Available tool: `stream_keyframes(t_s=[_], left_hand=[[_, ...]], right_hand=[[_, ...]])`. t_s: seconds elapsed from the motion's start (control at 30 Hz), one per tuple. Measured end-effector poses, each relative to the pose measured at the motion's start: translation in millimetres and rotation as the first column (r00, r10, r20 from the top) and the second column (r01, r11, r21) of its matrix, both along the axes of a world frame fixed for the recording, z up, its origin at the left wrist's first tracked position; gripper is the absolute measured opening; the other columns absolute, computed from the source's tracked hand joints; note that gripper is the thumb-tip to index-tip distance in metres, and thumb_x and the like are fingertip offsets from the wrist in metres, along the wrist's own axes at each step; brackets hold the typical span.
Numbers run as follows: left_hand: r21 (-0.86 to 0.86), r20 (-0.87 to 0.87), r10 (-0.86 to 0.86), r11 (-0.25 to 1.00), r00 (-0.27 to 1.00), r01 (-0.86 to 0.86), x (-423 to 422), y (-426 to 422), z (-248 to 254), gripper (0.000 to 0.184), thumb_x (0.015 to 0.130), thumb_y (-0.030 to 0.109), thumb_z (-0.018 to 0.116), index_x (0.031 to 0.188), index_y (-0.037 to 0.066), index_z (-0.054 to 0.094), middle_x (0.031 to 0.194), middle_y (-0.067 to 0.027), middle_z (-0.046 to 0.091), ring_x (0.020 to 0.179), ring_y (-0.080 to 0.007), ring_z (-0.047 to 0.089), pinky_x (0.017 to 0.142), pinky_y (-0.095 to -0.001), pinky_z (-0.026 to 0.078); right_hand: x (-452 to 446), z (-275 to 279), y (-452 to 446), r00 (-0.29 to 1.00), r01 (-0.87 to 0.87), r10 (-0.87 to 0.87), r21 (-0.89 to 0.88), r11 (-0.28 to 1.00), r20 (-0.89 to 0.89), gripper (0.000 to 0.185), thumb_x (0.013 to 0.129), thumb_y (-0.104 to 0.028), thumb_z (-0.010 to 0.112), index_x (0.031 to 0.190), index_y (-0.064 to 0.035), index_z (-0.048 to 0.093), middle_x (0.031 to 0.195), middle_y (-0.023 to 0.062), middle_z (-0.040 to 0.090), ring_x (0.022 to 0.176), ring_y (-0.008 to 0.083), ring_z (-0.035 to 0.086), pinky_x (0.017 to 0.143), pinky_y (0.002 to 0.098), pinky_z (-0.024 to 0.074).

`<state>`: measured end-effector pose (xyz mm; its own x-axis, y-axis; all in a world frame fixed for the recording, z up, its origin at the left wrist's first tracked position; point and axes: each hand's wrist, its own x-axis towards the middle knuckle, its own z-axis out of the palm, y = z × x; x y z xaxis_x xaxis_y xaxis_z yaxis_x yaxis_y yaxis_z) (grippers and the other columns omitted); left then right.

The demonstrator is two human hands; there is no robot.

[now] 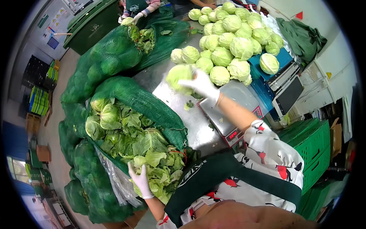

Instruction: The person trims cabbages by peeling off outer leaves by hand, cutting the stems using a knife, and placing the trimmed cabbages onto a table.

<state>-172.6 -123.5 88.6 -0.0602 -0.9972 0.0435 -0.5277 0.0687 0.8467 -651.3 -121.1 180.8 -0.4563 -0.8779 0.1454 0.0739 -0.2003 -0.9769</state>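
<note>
My right hand (pixel 203 84), in a white glove, grips a pale green cabbage (pixel 178 78) above the metal table; both are blurred by motion. Just beyond it lies a large pile of trimmed cabbages (pixel 223 56). My left hand (pixel 141 181), also gloved, is at the loose cabbage leaves (pixel 152 158) with its fingers apart. Those leaves lie in the mouth of an opened green mesh sack (pixel 145 105), and several whole cabbages (pixel 110 116) sit at its far end.
A digital scale (pixel 225 118) stands right of the metal table (pixel 167 95). Full mesh sacks (pixel 95 183) are stacked on the left. Green crates (pixel 314 147) stand at right. Across the table, a co-worker's gloved hands (pixel 135 18) hold a cabbage beside a green bin (pixel 93 28).
</note>
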Motion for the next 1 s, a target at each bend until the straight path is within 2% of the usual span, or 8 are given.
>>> stream_keyframes(t_s=[0.03, 0.1, 0.23, 0.37, 0.63, 0.77, 0.9, 1.0], left_hand=[[-0.147, 0.254, 0.112, 0.986, 0.961, -0.076, 6, 7, 4, 0.068, 0.087, 0.013, 0.075, 0.147, -0.001, 0.046, 0.136, -0.0177, 0.056, 0.119, -0.0287, 0.055, 0.109, -0.0404, 0.04], [-0.14, 0.22, 0.198, 0.975, 0.955, -0.17, 34, 11, -16, 0.07, 0.087, 0.016, 0.076, 0.148, 0.0, 0.045, 0.142, -0.0212, 0.051, 0.13, -0.0343, 0.048, 0.112, -0.0431, 0.037], [-0.037, 0.181, 0.212, 0.977, 0.96, -0.209, 46, 17, -32, 0.072, 0.088, 0.019, 0.076, 0.149, 0.002, 0.043, 0.147, -0.0241, 0.048, 0.141, -0.0384, 0.039, 0.116, -0.0458, 0.032], [-0.088, 0.32, 0.157, 0.987, 0.934, -0.136, 16, 19, -25, 0.068, 0.087, 0.021, 0.076, 0.146, 0.001, 0.046, 0.145, -0.025, 0.048, 0.139, -0.0393, 0.042, 0.115, -0.046, 0.033], [-0.124, 0.4, 0.094, 0.991, 0.912, -0.047, 3, 11, -31, 0.069, 0.084, 0.021, 0.079, 0.143, 0.001, 0.049, 0.143, -0.0255, 0.049, 0.132, -0.0412, 0.048, 0.113, -0.0462, 0.037], [-0.137, 0.429, 0.074, 0.99, 0.9, -0.016, -7, 15, -36, 0.07, 0.085, 0.024, 0.078, 0.144, 0.002, 0.049, 0.14, -0.0252, 0.052, 0.13, -0.041, 0.049, 0.111, -0.0456, 0.039], [-0.094, 0.425, 0.109, 0.993, 0.899, -0.076, -23, 23, -44, 0.08, 0.084, 0.03, 0.079, 0.148, 0.0, 0.041, 0.144, -0.0263, 0.047, 0.134, -0.0411, 0.045, 0.115, -0.0485, 0.033], [-0.081, 0.475, 0.109, 0.994, 0.873, -0.08, -40, 28, -52, 0.118, 0.073, 0.047, 0.084, 0.154, -0.01, 0.019, 0.155, -0.0348, 0.027, 0.146, -0.0483, 0.025, 0.12, -0.0547, 0.019]], right_hand=[[-25, 4, -10, 0.96, 0.217, -0.206, 0.039, 0.975, -0.192, 0.065, 0.076, -0.024, 0.088, 0.13, -0.0028, 0.058, 0.119, 0.0108, 0.07, 0.106, 0.0175, 0.069, 0.094, 0.0329, 0.0561], [-99, -26, -35, 0.709, 0.507, -0.376, 0.06, 0.86, -0.596, 0.078, 0.07, -0.044, 0.088, 0.128, -0.0007, 0.059, 0.108, 0.0169, 0.073, 0.098, 0.0267, 0.071, 0.088, 0.0357, 0.0553], [-185, -34, -66, 0.508, 0.736, -0.313, 0.216, 0.642, -0.802, 0.09, 0.065, -0.057, 0.084, 0.128, 0.001, 0.058, 0.101, 0.0239, 0.073, 0.092, 0.0402, 0.071, 0.082, 0.0433, 0.0561], [-228, -48, -94, 0.5, 0.783, -0.09, 0.405, 0.471, -0.861, 0.086, 0.067, -0.063, 0.081, 0.123, 0.0008, 0.064, 0.111, 0.0244, 0.072, 0.102, 0.0371, 0.071, 0.088, 0.0437, 0.0559], [-274, -42, -121, 0.486, 0.621, 0.409, 0.635, 0.46, -0.772, 0.091, 0.074, -0.074, 0.068, 0.124, 0.0013, 0.068, 0.131, 0.024, 0.064, 0.119, 0.0379, 0.063, 0.101, 0.0432, 0.0487], [-315, -77, -117, 0.761, 0.37, 0.225, 0.691, 0.621, -0.609, 0.072, 0.078, -0.057, 0.077, 0.118, 0.0029, 0.07, 0.115, 0.0158, 0.073, 0.1, 0.0261, 0.07, 0.082, 0.0408, 0.0541], [-298, -59, -110, 0.775, 0.454, 0.169, 0.722, 0.522, -0.609, 0.061, 0.08, -0.059, 0.075, 0.104, -0.0033, 0.074, 0.09, 0.0085, 0.074, 0.077, 0.0199, 0.068, 0.059, 0.0391, 0.0495], [-321, -70, -125, 0.58, 0.605, 0.199, 0.581, 0.545, -0.79, 0.061, 0.08, -0.058, 0.076, 0.104, -0.0023, 0.073, 0.083, 0.0065, 0.073, 0.071, 0.0187, 0.064, 0.062, 0.0356, 0.0499]])
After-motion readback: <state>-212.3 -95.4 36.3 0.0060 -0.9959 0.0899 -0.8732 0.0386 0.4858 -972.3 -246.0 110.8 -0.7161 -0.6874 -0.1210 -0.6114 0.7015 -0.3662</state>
